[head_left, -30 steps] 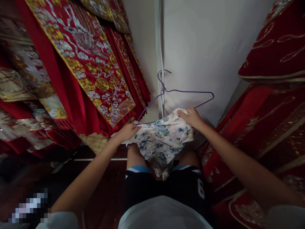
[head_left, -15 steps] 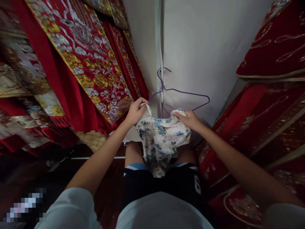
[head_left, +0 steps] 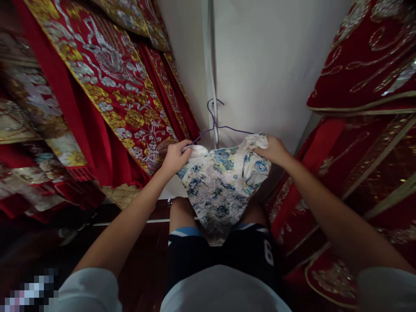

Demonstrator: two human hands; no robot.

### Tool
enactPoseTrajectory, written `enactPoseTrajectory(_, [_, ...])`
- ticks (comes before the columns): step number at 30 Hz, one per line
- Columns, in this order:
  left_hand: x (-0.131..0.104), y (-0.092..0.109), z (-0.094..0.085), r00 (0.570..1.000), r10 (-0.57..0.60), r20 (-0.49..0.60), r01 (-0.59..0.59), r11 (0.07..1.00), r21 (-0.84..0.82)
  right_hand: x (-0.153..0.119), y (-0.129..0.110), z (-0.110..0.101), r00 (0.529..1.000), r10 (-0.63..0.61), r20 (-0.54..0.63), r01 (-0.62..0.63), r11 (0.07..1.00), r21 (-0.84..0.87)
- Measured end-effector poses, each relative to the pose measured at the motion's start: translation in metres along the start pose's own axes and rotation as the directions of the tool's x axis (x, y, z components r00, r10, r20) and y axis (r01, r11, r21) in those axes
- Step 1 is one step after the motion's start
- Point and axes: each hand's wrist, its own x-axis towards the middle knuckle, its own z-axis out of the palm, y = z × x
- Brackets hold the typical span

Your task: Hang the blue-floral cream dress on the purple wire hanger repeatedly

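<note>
A white garment with blue and yellow flowers (head_left: 221, 186) hangs spread out in front of my thighs, its lower end tapering down between them. My left hand (head_left: 177, 158) is closed on its left shoulder. My right hand (head_left: 271, 151) grips the right shoulder, thumb on the front of the cloth. A thin purple clothes hanger (head_left: 214, 123) sits inside the garment, its hook and sloping arms rising above the neckline. The hanger's lower part and both its ends are hidden by cloth and hands.
Red robes with gold and silver embroidery (head_left: 126, 104) hang on the left. More red beaded garments (head_left: 364, 86) hang on the right. A pale wall (head_left: 260, 69) stands ahead, with a white vertical strip (head_left: 209, 56) behind the hanger.
The garment's right shoulder has come over the hanger's right arm, which was bare before. My hands have moved farther apart, and the cloth is now spread wider and flatter.
</note>
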Motion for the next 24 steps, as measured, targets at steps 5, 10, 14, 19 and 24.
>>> enactPoseTrajectory(5, [-0.005, 0.006, -0.001, 1.0, 0.024, -0.02, -0.023, 0.998, 0.053, -0.001, 0.0, -0.007, 0.996, 0.074, -0.056, -0.077, 0.995, -0.067])
enactPoseTrajectory(10, [-0.007, 0.014, 0.003, 1.0, 0.016, -0.014, -0.015, 0.998, 0.058, 0.0, 0.014, -0.007, 0.986, -0.011, -0.169, 0.009, 1.0, -0.014])
enactPoseTrajectory(14, [-0.005, 0.009, 0.001, 1.0, 0.028, -0.008, -0.027, 0.996, 0.09, 0.009, 0.012, 0.0, 1.0, 0.007, 0.007, -0.008, 0.999, 0.046])
enactPoseTrajectory(19, [0.0, -0.005, -0.01, 0.985, 0.059, -0.162, -0.033, 0.987, 0.159, 0.004, -0.005, -0.009, 0.994, 0.056, -0.095, -0.053, 0.998, 0.037])
enactPoseTrajectory(24, [0.002, -0.02, -0.019, 0.98, -0.072, -0.185, 0.084, 0.995, 0.057, -0.006, -0.007, -0.032, 0.977, 0.086, 0.194, -0.167, 0.873, 0.458])
